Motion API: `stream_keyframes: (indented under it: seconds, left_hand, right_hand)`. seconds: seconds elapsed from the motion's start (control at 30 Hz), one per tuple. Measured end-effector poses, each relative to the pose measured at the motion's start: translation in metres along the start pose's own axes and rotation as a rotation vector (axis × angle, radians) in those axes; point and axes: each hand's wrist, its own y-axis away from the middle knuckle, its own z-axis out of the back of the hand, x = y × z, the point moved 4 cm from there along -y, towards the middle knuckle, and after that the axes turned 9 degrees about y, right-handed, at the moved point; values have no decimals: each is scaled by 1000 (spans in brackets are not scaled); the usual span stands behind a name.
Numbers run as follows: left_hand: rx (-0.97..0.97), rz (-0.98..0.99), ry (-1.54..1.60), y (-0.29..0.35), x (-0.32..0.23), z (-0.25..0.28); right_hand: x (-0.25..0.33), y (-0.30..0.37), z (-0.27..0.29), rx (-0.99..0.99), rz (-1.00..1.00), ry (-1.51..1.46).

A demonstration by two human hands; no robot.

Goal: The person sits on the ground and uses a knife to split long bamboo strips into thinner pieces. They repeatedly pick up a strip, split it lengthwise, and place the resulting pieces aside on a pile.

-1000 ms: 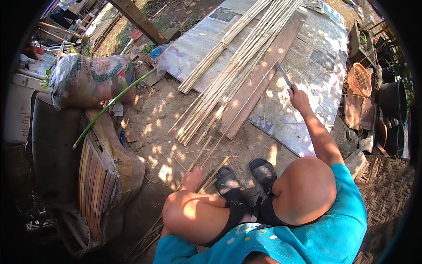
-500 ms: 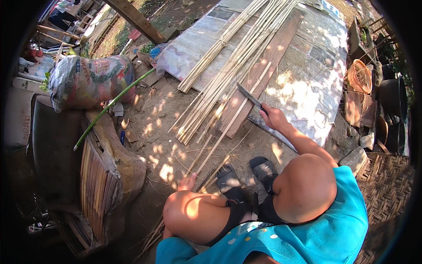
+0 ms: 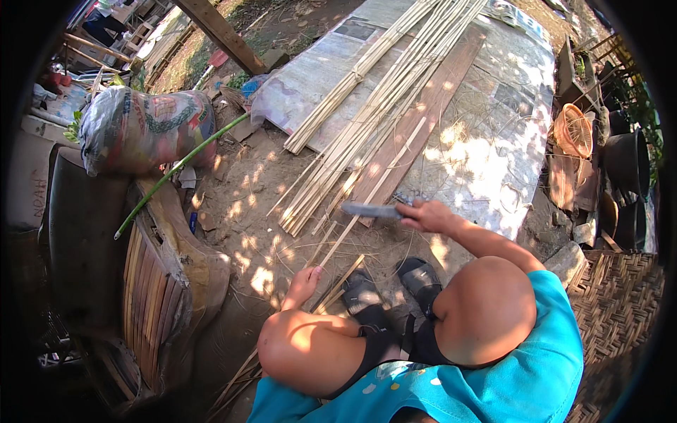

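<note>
Beside my left knee, my left hand (image 3: 303, 285) is closed around the near end of a long, thin bamboo strip (image 3: 407, 146). The strip slants away from me, and its far part lies along a brown wooden plank (image 3: 455, 74). My right hand (image 3: 427, 215) grips the handle of a knife (image 3: 371, 210). Its blade points left and crosses over the strip near the plank's front end; whether it touches the strip I cannot tell. Left of the plank rests a loose pile of pale bamboo strips (image 3: 374, 120), with a tied bundle (image 3: 338, 99) beyond it.
A flattened printed sheet (image 3: 493, 141) lies beneath the plank. To the left are a stuffed sack (image 3: 151, 127), a green stalk (image 3: 180, 166) and a wooden piece with slats (image 3: 151, 303). At right sit an orange basket (image 3: 575, 130), dark pots (image 3: 626, 162) and a woven mat (image 3: 620, 303).
The knife has come toward me and left along the strip, its blade turning from slanting away to nearly level. My left hand has risen slightly, still holding the strip's end.
</note>
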Motion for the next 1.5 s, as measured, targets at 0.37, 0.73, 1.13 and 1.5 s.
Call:
stream_keyframes:
  seconds: [0.37, 0.73, 1.13, 1.5]
  left_hand:
    - [-6, 227, 5, 58, 29, 21]
    - [-103, -139, -302, -35, -69, -38]
    - [15, -221, -15, -45, -75, -45]
    - [112, 97, -52, -23, 1, -32]
  right_hand:
    - [-77, -8, 34, 71, -285, 154]
    - [121, 82, -12, 385, 297, -128]
    - [25, 15, 20, 65, -56, -95]
    - [-29, -2, 23, -191, -125, -64]
